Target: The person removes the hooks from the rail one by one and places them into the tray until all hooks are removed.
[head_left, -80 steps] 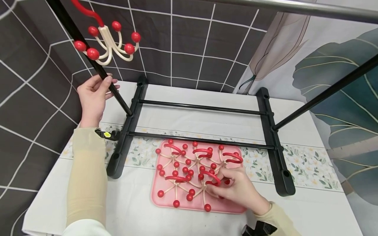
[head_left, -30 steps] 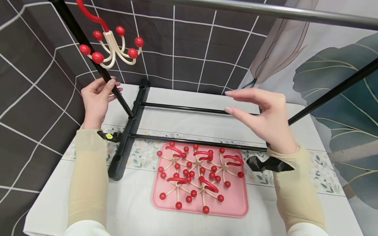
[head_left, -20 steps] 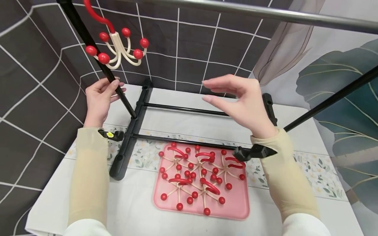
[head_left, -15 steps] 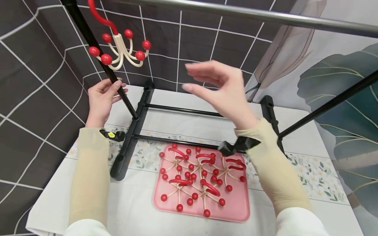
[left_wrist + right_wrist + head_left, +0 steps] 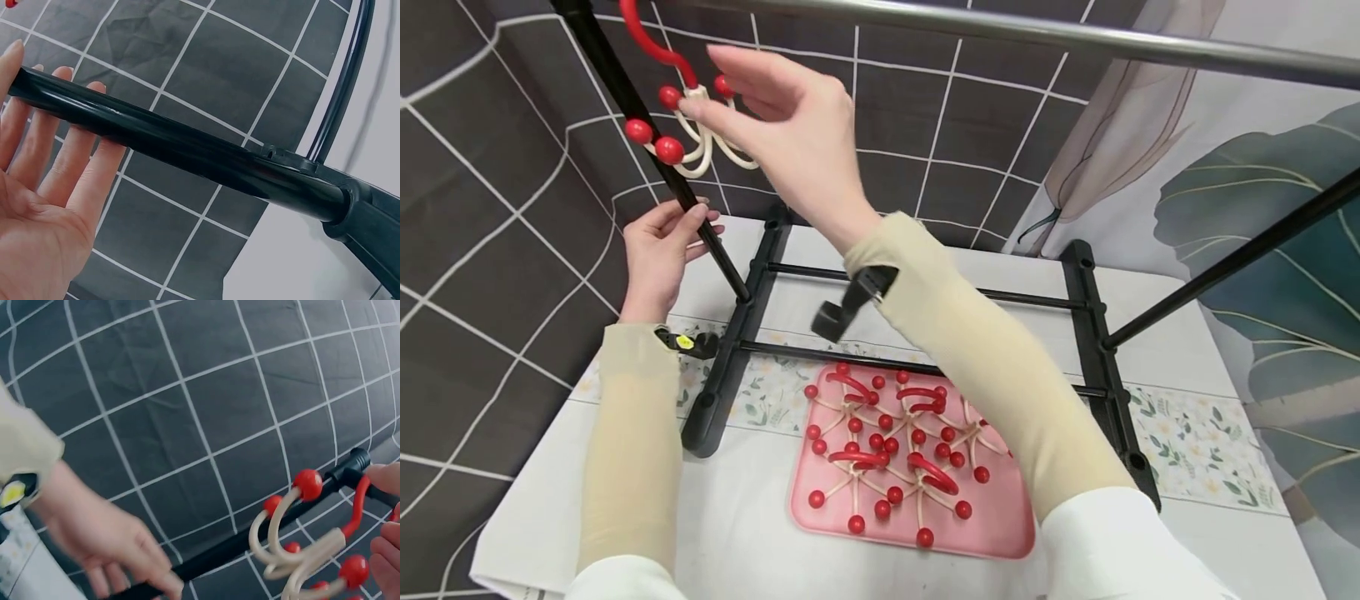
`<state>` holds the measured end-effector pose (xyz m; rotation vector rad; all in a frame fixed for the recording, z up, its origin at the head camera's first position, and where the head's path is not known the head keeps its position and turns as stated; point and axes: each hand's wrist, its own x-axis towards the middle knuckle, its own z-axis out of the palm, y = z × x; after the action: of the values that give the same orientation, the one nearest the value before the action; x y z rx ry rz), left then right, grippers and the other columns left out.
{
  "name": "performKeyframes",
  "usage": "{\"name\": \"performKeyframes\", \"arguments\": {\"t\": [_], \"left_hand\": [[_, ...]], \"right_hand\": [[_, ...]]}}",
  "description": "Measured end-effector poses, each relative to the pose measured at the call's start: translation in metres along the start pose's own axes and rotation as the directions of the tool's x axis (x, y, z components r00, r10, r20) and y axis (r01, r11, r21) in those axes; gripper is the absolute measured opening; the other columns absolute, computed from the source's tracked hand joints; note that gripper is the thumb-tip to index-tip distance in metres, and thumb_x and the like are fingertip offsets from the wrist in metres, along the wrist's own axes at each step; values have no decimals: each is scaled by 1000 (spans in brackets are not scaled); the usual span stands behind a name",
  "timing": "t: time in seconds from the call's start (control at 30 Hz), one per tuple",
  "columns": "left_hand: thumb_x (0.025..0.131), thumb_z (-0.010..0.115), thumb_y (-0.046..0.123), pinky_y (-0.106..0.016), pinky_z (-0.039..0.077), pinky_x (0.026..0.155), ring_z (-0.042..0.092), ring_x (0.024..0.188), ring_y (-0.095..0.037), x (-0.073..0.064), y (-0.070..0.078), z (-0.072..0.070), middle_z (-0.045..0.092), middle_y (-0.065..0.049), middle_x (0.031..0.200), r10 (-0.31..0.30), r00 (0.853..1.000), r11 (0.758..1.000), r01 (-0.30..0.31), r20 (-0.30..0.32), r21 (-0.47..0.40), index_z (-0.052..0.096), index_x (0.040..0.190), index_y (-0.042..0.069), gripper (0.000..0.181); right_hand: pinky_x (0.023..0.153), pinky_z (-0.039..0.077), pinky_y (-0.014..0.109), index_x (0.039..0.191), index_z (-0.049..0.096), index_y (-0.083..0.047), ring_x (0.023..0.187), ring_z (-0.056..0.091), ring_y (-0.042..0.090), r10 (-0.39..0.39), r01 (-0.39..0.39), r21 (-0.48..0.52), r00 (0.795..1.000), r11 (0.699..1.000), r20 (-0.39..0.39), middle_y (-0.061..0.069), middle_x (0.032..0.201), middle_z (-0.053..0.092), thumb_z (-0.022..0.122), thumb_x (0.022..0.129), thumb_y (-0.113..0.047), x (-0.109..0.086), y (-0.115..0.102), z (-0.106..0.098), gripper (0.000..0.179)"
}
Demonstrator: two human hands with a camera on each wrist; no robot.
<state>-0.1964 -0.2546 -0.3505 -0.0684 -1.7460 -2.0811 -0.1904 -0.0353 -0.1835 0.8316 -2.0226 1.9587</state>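
My left hand (image 5: 658,258) pinches a black rack post (image 5: 613,79), thumb in front and fingers stretched behind. In the left wrist view the post (image 5: 175,140) runs down into the black base. A red-and-cream hook hanger (image 5: 668,151) hangs beside the post, its curved arms tipped with red balls. Level with it is my right hand (image 5: 808,125), thumb and fingers spread apart, partly covering the hanger in the head view. In the right wrist view the hanger (image 5: 322,550) shows next to the right fingers (image 5: 384,550). Its top end lies outside the head view.
A pink tray (image 5: 992,537) on the white table carries several similar hangers (image 5: 936,473), spread flat. A silver rail (image 5: 1000,27) crosses above. The rack's black base (image 5: 1078,275) and low crossbars stand behind the tray. A dark tiled backdrop (image 5: 895,108) closes the back and left.
My right hand has left the tray without a hanger, risen, and swept left to the hanging one. My left hand has stayed on the post. The head view has shifted slightly.
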Motion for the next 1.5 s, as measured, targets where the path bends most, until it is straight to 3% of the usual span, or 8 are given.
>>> {"name": "performKeyframes", "arguments": {"t": [0.3,0.57,0.67,1.0,1.23,1.5], "left_hand": [[91,78,11,-28,60,78,76,84,-20,2,-3,4,75,-12,95,11,1000,1000,-11,21,-6,74,113,-5,28],[91,79,12,-28,60,78,76,85,-21,3,-5,7,75,-11,95,7,1000,1000,-7,19,1,74,114,-5,28],[92,79,13,-27,60,78,76,85,-20,3,-5,7,75,-11,96,15,1000,1000,-16,17,24,73,115,-4,30],[91,79,14,-27,60,78,76,85,-19,3,-4,7,75,-11,95,15,1000,1000,-15,13,23,75,113,-3,28],[91,80,13,-27,60,79,76,85,-19,3,-4,5,75,-11,96,11,1000,1000,-11,17,14,75,113,-2,27],[91,79,13,-27,60,79,75,85,-19,4,-5,5,75,-11,96,4,1000,1000,-4,16,14,74,114,-4,30]], "right_hand": [[85,40,4,125,75,-16,94,64,-5,35,-34,-222,999,974,-1,-14,113,73,89,82,-28,32,-3,29,46],[80,39,7,117,79,-19,77,66,-6,28,-32,-318,999,948,-16,-15,98,75,81,90,-30,36,-3,33,29],[80,40,9,115,79,-19,78,66,-6,0,-5,-324,1000,946,-16,-15,93,75,81,91,-30,35,-3,29,26],[80,47,8,105,81,-9,84,66,-11,-153,123,-239,982,963,-109,-9,95,76,85,87,-20,29,-11,11,21],[80,53,14,98,80,-1,85,69,-3,-360,336,-189,927,923,-106,-2,92,76,83,88,-14,14,-17,-12,16],[83,59,27,95,78,6,85,72,10,-364,365,-19,922,931,-131,4,90,71,84,83,0,-14,-26,-34,14]]}}
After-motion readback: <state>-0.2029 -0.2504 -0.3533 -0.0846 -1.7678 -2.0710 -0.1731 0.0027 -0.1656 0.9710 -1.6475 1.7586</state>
